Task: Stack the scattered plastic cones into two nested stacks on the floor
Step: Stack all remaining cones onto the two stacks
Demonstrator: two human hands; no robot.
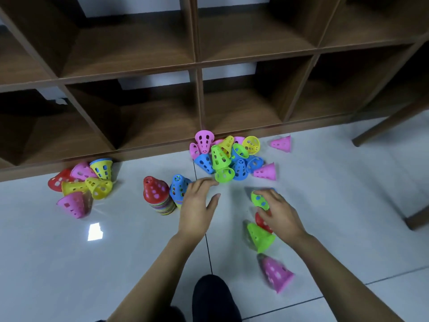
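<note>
Far left by the shelf: small heap of loose cones; right of it the red-topped stack and blue-topped stack stand side by side on the floor. Left hand spread, holding nothing, just right of the blue-topped stack, near the main pile. Right hand curled over a green cone; red cone, second green cone and pink cone lie nearer

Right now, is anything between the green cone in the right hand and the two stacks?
Yes: the left hand, open, lies directly between the green cone that the right hand grips and the blue-topped stack; the red-topped stack stands beyond it. No loose cone lies on that stretch of floor.
</note>
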